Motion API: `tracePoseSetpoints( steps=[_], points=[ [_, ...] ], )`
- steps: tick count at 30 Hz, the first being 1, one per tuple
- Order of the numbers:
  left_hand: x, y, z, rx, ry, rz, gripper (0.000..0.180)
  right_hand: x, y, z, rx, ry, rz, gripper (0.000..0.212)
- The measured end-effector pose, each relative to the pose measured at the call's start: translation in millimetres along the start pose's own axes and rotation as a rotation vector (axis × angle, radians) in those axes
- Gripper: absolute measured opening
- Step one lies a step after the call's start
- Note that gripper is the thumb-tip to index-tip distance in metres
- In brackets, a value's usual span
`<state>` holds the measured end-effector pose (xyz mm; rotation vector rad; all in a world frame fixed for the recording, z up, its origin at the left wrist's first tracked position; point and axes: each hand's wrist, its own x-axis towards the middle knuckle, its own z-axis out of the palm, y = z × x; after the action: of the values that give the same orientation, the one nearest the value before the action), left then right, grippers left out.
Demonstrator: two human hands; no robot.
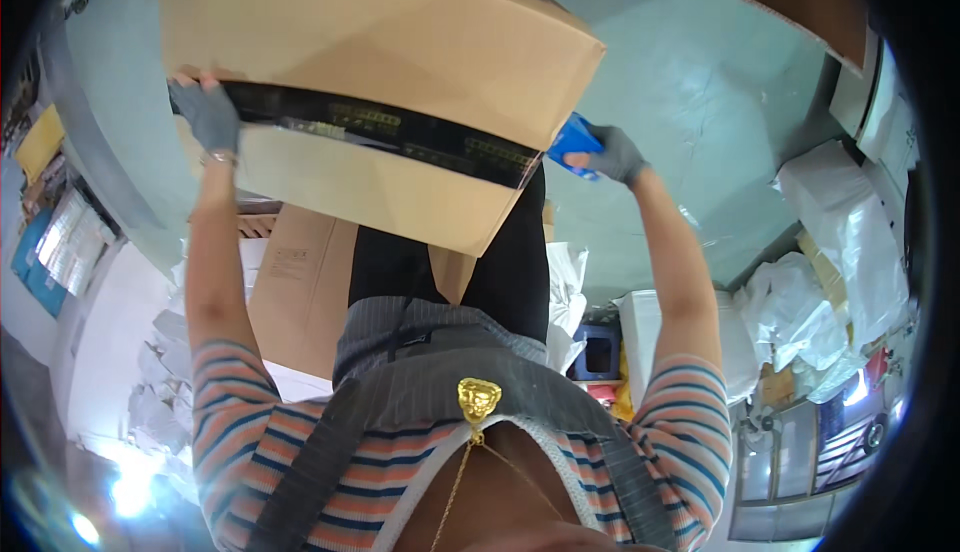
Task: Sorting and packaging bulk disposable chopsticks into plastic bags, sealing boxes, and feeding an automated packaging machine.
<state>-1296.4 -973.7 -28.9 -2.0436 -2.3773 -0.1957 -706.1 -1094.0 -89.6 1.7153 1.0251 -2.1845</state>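
A large brown cardboard box [380,42] stands tilted in front of me, with a strip of black tape [300,112] across the seam of its facing side. My left hand [208,117], in a grey glove with bare fingertips, lies over the left end of the tape, fingers spread against the box. At the box's right edge, my right hand [612,155], gloved the same way, is closed around a blue tape dispenser [575,144]. The dispenser sits where the tape reaches the corner. Its far side is hidden by my fingers.
Flattened cardboard [295,282] leans near my left leg. White wrapped bundles [800,302] are piled at the right, beside a dark blue crate [598,350]. More cardboard [790,2] stands at the far right. A greenish floor [700,102] surrounds the box.
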Motion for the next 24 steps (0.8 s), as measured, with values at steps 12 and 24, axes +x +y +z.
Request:
tracePoseSetpoints(
  steps=[12,24],
  points=[
    [-174,324,-13,-0.178,-0.278,0.653,0.061,81,41,-11,-0.123,0.016,-0.187,0.075],
    [-173,317,-10,-0.143,-0.291,0.674,0.063,59,-92,38,-0.574,0.398,0.183,0.034]
  ],
)
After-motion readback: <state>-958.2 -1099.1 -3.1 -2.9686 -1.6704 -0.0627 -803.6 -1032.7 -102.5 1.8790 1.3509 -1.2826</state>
